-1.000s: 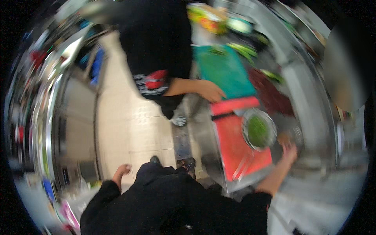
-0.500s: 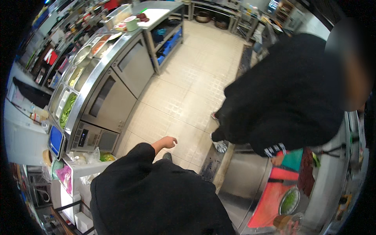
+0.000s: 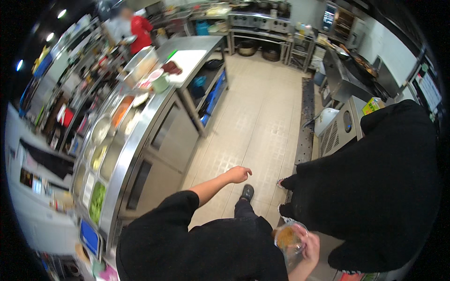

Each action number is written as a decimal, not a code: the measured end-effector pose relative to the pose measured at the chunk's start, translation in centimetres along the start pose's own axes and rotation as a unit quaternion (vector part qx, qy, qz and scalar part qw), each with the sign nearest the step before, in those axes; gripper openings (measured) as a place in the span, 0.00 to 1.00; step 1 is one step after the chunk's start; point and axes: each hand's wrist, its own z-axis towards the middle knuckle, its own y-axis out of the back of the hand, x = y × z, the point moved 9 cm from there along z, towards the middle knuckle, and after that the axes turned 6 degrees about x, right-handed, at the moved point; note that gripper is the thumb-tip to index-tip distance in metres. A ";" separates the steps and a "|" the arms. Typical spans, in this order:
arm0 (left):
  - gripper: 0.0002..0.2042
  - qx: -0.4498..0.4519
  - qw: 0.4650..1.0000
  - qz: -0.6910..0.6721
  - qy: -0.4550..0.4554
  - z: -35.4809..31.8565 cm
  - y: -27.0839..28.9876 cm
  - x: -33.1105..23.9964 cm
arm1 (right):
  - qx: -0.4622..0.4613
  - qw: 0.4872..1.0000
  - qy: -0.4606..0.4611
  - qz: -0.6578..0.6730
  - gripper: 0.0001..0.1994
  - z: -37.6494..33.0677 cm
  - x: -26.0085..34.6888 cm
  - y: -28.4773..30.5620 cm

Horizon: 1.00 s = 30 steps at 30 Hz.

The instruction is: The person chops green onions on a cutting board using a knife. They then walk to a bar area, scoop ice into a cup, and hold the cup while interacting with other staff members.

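Observation:
My right hand [image 3: 310,246] grips a clear plastic container [image 3: 287,238] low in the view, its fingers over the rim. Orange-brown contents, too unclear to name, show inside it. My left hand [image 3: 240,174] is held out ahead over the tiled floor, bare and touching nothing. Its fingers are loosely bent and somewhat apart. Below it, my dark shoe [image 3: 248,191] is on the tiles.
At the right stands a co-worker in black [image 3: 384,196], near my right hand. On the left runs a steel prep counter [image 3: 136,157] with food pans. Farther off are a steel table with a white board [image 3: 187,65], a stove [image 3: 260,21] and a wok range [image 3: 340,70].
My right hand has come into view holding the container. My left arm reaches farther forward. The view has shifted along the aisle, and the co-worker now appears lower and farther right.

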 end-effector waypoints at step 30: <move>0.15 -0.005 0.993 -0.093 0.071 58.7 60.5 48.8 | -0.114 0.993 0.022 0.027 0.15 100.8 27.3 -9.7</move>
